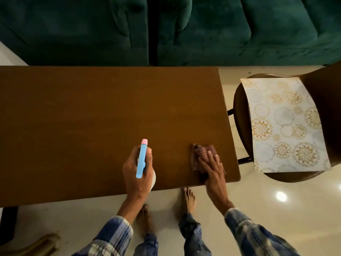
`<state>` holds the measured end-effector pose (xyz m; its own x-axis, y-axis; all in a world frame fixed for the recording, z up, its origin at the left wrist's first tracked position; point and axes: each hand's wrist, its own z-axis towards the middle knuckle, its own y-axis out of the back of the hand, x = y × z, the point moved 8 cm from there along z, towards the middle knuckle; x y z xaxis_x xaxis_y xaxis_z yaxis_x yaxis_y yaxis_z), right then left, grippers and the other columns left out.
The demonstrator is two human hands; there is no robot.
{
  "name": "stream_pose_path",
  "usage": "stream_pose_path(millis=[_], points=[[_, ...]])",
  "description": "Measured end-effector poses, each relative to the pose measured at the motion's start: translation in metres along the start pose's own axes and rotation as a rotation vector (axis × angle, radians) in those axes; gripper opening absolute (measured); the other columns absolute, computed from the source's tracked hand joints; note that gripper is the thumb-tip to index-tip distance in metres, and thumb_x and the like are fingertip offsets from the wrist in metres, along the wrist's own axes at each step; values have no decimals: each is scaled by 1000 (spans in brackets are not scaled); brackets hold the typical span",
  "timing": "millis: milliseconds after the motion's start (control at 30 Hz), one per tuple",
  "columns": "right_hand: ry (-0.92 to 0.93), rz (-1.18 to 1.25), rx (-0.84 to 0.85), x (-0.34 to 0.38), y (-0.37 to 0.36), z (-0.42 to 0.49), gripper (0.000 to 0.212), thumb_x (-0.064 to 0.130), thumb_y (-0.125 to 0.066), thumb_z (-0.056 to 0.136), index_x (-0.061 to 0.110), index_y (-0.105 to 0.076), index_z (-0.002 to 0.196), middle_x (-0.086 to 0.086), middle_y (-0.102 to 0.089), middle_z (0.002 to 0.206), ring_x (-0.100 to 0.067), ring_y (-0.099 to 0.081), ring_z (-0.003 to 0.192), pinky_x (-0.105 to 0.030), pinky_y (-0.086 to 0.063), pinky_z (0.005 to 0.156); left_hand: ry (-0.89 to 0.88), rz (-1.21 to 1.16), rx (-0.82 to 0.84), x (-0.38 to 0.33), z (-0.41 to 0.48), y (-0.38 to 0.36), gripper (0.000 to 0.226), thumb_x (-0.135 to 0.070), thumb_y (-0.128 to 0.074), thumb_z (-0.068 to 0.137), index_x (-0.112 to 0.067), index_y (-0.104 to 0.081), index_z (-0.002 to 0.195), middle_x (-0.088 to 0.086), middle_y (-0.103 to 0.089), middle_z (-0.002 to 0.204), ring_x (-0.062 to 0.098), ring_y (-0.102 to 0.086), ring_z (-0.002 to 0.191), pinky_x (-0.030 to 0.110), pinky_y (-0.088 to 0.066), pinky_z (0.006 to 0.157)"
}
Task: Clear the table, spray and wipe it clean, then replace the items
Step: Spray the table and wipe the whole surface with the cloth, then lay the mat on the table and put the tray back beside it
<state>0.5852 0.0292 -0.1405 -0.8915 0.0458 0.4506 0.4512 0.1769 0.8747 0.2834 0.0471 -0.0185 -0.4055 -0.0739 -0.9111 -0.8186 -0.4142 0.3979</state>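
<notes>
A brown wooden table point(103, 111) fills the middle of the head view. My left hand point(135, 172) is shut on a spray bottle point(142, 157) with a blue head and pink nozzle, held over the table's near edge with the nozzle pointing away from me. My right hand point(212, 169) lies flat with spread fingers on a reddish checked cloth point(202, 152), pressing it onto the table near the front right corner. The bottle's white body is mostly hidden by my left hand.
A dark chair point(239, 111) stands right of the table with a patterned mat point(284, 122) lying on its seat. A green sofa point(166, 28) runs along the table's far side. My bare feet point(188, 198) stand on pale tiles below the near edge.
</notes>
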Motion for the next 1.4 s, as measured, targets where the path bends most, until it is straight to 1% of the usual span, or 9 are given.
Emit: stream_pose_path(millis=[200, 333, 633, 700, 800, 900, 1067, 1233, 1400], points=[[-239, 117, -89, -25, 1, -3, 89, -15, -48, 76, 27, -40, 154, 0, -8, 170, -22, 9, 157, -60, -4, 125, 38, -164, 53, -9, -23, -49, 43, -50, -43, 101, -14, -61, 116, 2, -67, 87, 18, -65, 77, 16, -52, 72], [-201, 134, -96, -21, -9, -2, 83, -7, -39, 79, 27, -40, 154, -1, -7, 170, -21, 11, 157, -56, 0, 126, 54, -172, 92, -11, -31, -88, 49, -52, -43, 100, -12, -59, 123, 2, -68, 113, 20, -67, 97, 25, -57, 82], [-56, 85, 18, -36, -6, 9, 70, -1, -51, 97, 34, -34, 156, 2, -5, 171, -22, 12, 157, -54, 3, 125, -21, -22, 115, -22, -16, -133, 43, -38, -59, 95, -9, -55, 127, -2, -62, 119, -4, -61, 101, 8, -50, 80], [-35, 60, 46, -35, -3, 8, 66, 3, -51, 99, 35, -35, 155, 1, -5, 170, -24, 12, 157, -56, 2, 125, -36, 60, 115, -21, -18, -131, 47, -32, -68, 91, -13, -50, 130, -1, -60, 124, -1, -62, 101, 14, -55, 80], [-5, 40, 72, -30, 9, 7, 59, 17, -53, 100, 37, -38, 153, 3, -8, 170, -24, 7, 157, -56, 0, 125, -9, 103, 188, -13, -24, -124, 78, -41, -78, 83, -17, -36, 143, 5, -45, 147, 18, -55, 126, 37, -58, 93], [28, 76, 95, -21, 30, 5, 67, 25, -61, 95, 39, -35, 154, 6, -9, 170, -20, 5, 157, -53, -2, 125, 65, 120, 270, -14, -32, -107, 102, -40, -88, 71, -14, -30, 151, -2, -28, 158, 8, -34, 142, 44, -50, 105], [31, 235, 73, -10, 79, 14, 59, 24, -59, 98, 37, -40, 152, 5, -24, 166, -16, -12, 155, -49, -22, 124, 206, 86, 404, -45, -46, -78, 132, -52, -91, 57, -39, -5, 156, -10, -12, 164, 11, -16, 151, 51, -25, 117], [-46, 340, -19, -35, 143, 37, 52, 22, -58, 100, 32, -46, 149, 0, -33, 162, -22, -36, 146, -45, -44, 113, -78, 129, 338, -145, -28, -88, 94, -55, -70, 75, -20, -30, 153, -3, -19, 163, 20, -21, 150, 43, -35, 111], [-255, 382, -191, -122, 214, 80, 48, 16, -64, 97, 23, -55, 144, -3, -52, 149, -22, -50, 134, -34, -40, 110, -104, 66, 416, -200, -7, -198, 55, -44, -65, 88, -24, -52, 138, -7, -38, 153, 7, -35, 141, 22, -36, 109]])
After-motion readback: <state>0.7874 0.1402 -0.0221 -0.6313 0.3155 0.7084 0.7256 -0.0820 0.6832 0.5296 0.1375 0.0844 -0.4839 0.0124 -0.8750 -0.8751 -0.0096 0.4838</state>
